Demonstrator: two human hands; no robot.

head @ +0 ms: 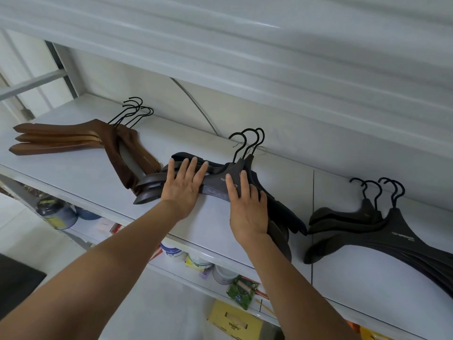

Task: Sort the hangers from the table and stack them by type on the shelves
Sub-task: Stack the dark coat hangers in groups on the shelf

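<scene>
1. Three hanger stacks lie on the white shelf (pixel 85 173). The middle dark stack (pixel 215 186) lies flat near the front edge, its three black hooks (pixel 247 143) toward the back wall.
2. Left grip (pixel 182 190), a bare hand: palm down on the stack's left arm, fingers straight and spread. Released, pressing only.
3. Right grip (pixel 247 209): flat across the stack's centre and right arm, fingers straight on top. Also released.
4. Brown wooden stack (pixel 73 138) sits to the left, its near end meeting the dark stack's left tip.
5. Black stack (pixel 392 236) sits to the right, apart.
6. Below the shelf: tubs (pixel 223 274) and a yellow box (pixel 235 322).
</scene>
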